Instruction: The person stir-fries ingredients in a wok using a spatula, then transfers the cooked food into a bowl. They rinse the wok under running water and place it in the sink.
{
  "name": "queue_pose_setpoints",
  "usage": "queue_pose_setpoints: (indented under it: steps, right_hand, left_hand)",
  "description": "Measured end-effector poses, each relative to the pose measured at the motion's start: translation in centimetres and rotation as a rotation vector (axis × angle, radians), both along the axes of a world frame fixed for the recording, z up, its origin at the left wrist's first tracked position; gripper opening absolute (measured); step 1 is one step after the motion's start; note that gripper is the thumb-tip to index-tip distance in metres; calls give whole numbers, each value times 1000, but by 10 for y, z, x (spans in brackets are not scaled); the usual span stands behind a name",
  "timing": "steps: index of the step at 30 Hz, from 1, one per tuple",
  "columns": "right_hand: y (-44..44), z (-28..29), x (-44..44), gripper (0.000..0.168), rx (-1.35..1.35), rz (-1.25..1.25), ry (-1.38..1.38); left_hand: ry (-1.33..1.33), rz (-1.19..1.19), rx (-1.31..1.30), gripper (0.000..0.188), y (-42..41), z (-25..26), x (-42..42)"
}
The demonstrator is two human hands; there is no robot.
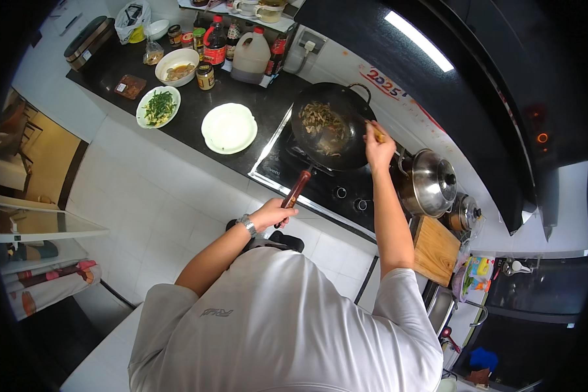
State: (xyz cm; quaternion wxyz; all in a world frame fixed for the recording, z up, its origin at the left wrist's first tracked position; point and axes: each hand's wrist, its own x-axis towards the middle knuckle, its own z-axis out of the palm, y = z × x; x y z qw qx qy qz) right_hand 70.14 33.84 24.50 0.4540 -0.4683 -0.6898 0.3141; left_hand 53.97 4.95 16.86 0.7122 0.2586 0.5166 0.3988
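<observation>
A black wok [356,117] sits on the left burner area of the glass-topped gas stove [304,184]. Cooked food in brown strips with bits of green [318,120] lies in it, in some liquid. My left hand [273,214] is wrapped around the wok's reddish-brown wooden handle [296,188]. Over the wok's right rim, my right hand [379,147] grips the yellowish handle of a cooking utensil [378,133]; its working end is hard to make out. A pale scalloped plate [229,128] rests on the black counter left of the stove.
Farther left are a plate of chopped greens [159,107], a bowl of raw-looking pieces [177,67], a jar [205,76] and several bottles. Right of the wok stands a lidded steel pot [428,183], near a wooden cutting board [437,250]. A dark range hood [421,63] overhangs the back.
</observation>
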Motion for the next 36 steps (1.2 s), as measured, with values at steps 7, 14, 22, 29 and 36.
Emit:
queue_pose_setpoints:
  steps: [7,14,22,29,36]
  right_hand:
    - [-63,48,-2,30,383,616,-602]
    - [-92,126,38,27,406,676,-787]
    - [-118,132,47,29,180,698,-702]
    - [-90,61,32,21,292,255,-421]
    - [-40,14,8,22,114,23,-83]
  left_hand:
    - [45,-4,10,23,-1,-5,-2]
    - [27,-19,18,21,1,-10,-2]
    - [30,-24,-12,23,1,6,-3]
    - [25,-48,5,21,1,-9,-4]
    - [79,-43,-8,21,1,-10,-2]
